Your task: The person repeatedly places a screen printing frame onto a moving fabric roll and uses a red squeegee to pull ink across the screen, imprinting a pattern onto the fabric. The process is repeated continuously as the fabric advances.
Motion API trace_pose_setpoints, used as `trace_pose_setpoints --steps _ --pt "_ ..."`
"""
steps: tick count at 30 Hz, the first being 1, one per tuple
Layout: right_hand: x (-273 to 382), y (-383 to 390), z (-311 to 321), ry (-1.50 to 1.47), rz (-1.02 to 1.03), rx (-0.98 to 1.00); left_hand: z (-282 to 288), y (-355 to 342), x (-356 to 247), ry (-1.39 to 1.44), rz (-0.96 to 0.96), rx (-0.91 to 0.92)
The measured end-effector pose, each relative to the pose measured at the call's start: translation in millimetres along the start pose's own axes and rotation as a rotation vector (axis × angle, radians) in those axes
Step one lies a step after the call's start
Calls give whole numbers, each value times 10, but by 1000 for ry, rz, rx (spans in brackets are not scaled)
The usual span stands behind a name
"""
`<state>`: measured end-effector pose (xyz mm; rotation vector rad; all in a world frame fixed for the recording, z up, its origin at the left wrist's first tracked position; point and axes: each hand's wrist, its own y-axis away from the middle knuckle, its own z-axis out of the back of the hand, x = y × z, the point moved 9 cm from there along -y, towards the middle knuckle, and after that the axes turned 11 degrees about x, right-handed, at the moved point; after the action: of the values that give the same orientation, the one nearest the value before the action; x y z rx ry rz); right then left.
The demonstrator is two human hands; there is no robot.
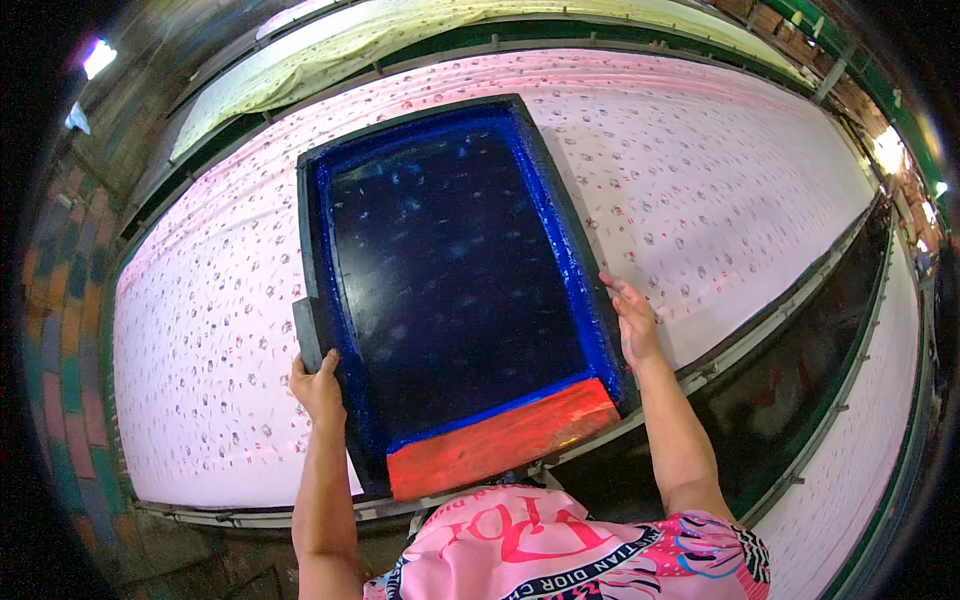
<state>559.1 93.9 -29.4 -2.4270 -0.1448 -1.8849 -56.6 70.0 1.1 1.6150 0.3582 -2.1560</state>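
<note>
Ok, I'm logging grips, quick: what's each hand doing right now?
Left hand: closed, holding the dark block on the frame's left side.
Right hand: open, fingers at the frame's right edge.

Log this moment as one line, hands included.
screen-printing frame: over patterned fabric, red-orange strip at near end | left hand: grips dark block at frame's left side | right hand: open, at frame's right side

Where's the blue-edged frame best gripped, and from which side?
Probably the long sides of the frame, from left and right at once: it is broad and flat, with a long edge facing each way, and the dark block jutting from its left side offers a handhold.
</note>
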Motion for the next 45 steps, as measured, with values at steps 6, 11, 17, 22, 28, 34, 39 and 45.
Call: trace_pose_setpoints --steps 6,11,17,22,28,34,39,45 --pt "192 -24 123 -45 55 21 -140 44 -26 -44 -37 2" --pt "166 6 273 119 24 28 -286 11 16 -30 -40 15" --pt "683 563 -1063 1171 204 459 -331 -21 195 -34 26 25" --pt "258 1368 -1942 1323 141 943 -373 -100 404 -54 46 66" --pt "324 1256 -2173 1430 206 748 -384 -38 398 -93 -29 80" --pt "49 992 -2721 1573 219 753 -404 -46 383 -181 -101 80" --pt "169 815 -2728 1516 -38 815 -387 -24 354 -215 -141 46" --pt "105 1182 -2782 1531 -51 757 -387 14 244 -230 -176 40"
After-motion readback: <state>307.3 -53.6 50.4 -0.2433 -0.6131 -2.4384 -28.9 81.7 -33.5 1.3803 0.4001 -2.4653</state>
